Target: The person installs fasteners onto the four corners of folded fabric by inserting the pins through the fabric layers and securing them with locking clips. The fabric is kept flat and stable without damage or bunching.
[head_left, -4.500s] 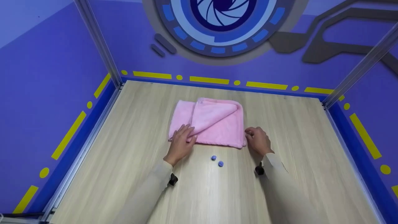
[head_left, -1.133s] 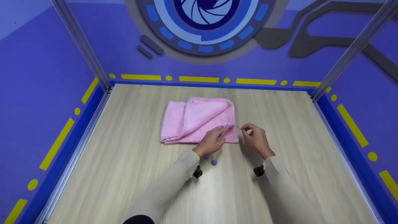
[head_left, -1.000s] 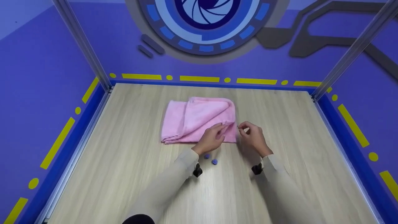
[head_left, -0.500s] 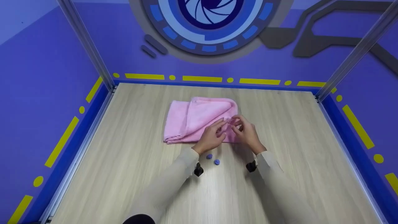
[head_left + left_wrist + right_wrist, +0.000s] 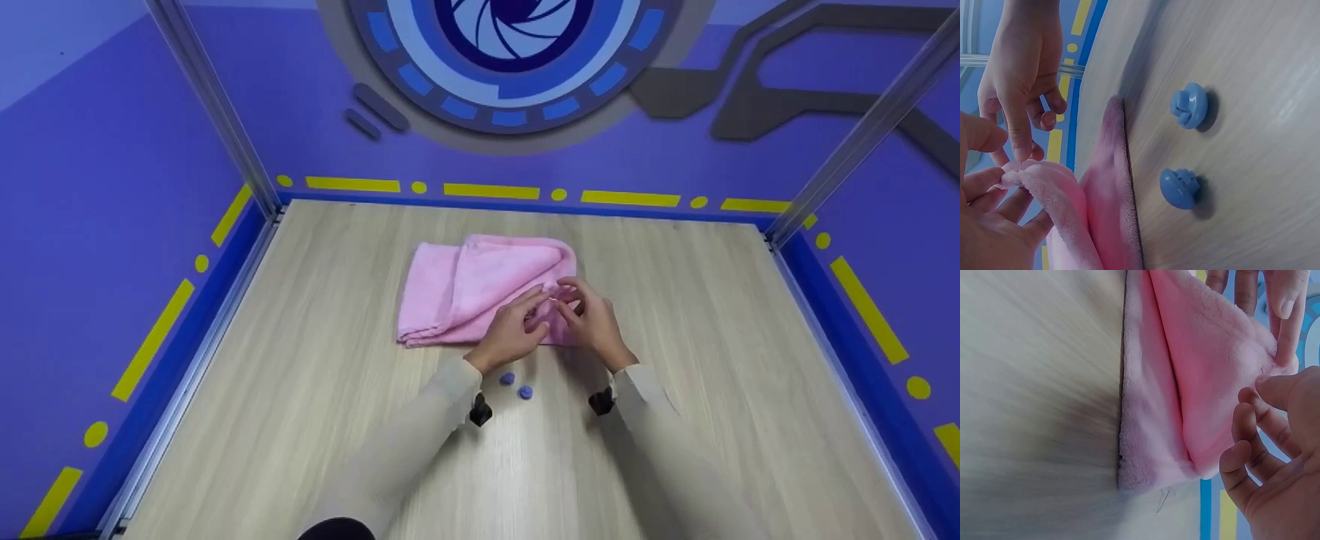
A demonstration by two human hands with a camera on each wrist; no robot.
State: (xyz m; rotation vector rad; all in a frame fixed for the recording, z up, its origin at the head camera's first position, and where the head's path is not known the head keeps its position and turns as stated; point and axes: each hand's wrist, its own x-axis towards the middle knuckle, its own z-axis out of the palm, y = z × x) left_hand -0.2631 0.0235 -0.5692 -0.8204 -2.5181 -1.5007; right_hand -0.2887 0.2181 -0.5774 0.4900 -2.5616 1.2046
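Observation:
A folded pink plush blanket [image 5: 480, 277] lies mid-table, its near right edge lifted. My left hand [image 5: 511, 334] holds that raised edge between its fingers, and in the left wrist view some of them lie behind the fabric. At the same edge my right hand [image 5: 598, 326] pinches a thin metal pin [image 5: 1020, 166] between thumb and forefinger, its point right at the cloth. How far it enters the fabric, I cannot tell. Two blue mushroom-shaped plastic pieces, one [image 5: 1189, 106] beside the other [image 5: 1179, 188], sit on the table in front of the blanket.
Another thin wire-like pin [image 5: 1163, 500] shows past the blanket's lower edge in the right wrist view. The wooden table [image 5: 315, 300] is bounded by blue-purple panels [image 5: 112, 187] and metal posts. A dark rounded object [image 5: 336, 529] shows at the bottom of the head view.
My left hand has moved right across the blanket and raised its near right edge. My right hand has brought the pin leftward to that edge. Over the last half second both hands barely move.

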